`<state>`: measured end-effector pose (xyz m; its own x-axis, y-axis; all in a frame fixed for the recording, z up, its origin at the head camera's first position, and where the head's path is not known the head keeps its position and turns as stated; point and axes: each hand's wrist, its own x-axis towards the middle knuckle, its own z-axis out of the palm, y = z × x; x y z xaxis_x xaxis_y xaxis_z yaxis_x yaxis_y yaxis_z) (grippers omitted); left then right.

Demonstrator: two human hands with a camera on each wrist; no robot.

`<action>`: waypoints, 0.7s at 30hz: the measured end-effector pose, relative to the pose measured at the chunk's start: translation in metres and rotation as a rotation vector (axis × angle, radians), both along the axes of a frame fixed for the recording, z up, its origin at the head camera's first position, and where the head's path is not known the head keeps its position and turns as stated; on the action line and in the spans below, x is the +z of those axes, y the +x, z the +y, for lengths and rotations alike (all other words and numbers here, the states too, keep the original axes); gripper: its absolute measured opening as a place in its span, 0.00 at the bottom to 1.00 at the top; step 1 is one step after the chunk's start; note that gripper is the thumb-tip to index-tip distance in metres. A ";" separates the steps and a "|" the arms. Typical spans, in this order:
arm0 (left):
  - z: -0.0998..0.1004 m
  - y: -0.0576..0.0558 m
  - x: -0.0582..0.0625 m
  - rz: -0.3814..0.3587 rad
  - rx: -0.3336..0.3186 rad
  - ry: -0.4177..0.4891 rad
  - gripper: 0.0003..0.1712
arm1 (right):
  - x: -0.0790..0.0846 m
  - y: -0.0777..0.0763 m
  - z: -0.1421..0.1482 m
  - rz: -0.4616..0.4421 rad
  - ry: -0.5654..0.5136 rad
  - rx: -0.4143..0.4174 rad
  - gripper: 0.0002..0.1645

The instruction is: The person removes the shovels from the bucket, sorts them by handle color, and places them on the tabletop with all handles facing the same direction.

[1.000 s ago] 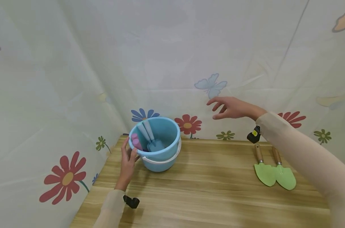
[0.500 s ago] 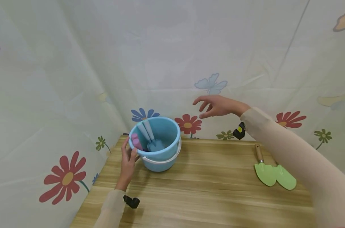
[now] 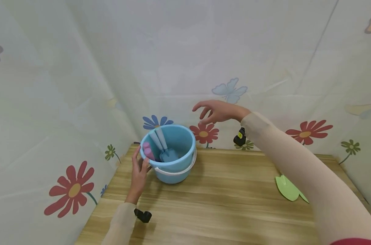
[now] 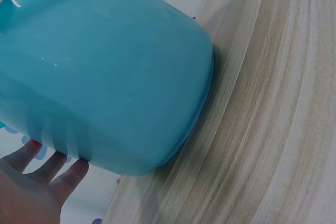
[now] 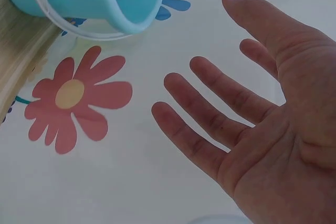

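A light blue bucket (image 3: 176, 168) with a white handle (image 3: 173, 173) stands upright at the table's back left. Inside lean two pale-handled tools, one with a blue shovel blade (image 3: 169, 156), and two pink handles (image 3: 148, 153) whose lower ends are hidden. My left hand (image 3: 139, 173) touches the bucket's left side with fairly straight, spread fingers; the left wrist view shows fingertips (image 4: 79, 167) against its wall. My right hand (image 3: 220, 110) is in the air to the right of the bucket, fingers spread and loosely bent, holding nothing.
Green trowels (image 3: 286, 189) lie on the right of the wooden table (image 3: 219, 190), partly hidden by the right forearm. A white curtain (image 3: 161, 68) printed with flowers and butterflies hangs behind the table and along its left side.
My right hand has moved left through the air, closer to the bucket, and its forearm now covers more of the trowels. The left hand and the bucket stay in place.
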<state>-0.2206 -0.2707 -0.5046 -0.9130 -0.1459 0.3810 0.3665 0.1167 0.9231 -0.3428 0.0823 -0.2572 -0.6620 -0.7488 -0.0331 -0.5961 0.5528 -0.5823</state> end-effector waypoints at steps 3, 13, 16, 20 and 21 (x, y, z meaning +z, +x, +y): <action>0.000 0.000 0.000 0.012 0.009 -0.007 0.34 | 0.000 -0.001 -0.009 0.003 -0.001 0.005 0.36; 0.006 -0.002 -0.002 0.031 -0.011 0.008 0.35 | -0.003 -0.009 -0.033 -0.007 -0.005 -0.001 0.36; 0.008 -0.003 -0.003 0.027 -0.010 0.008 0.34 | -0.005 -0.011 -0.041 -0.031 -0.014 -0.002 0.36; 0.008 -0.001 -0.002 0.029 -0.001 -0.003 0.34 | -0.010 -0.015 -0.057 -0.055 -0.037 -0.002 0.36; 0.007 0.000 -0.001 0.028 0.003 -0.005 0.34 | -0.012 -0.015 -0.062 -0.060 -0.042 -0.003 0.36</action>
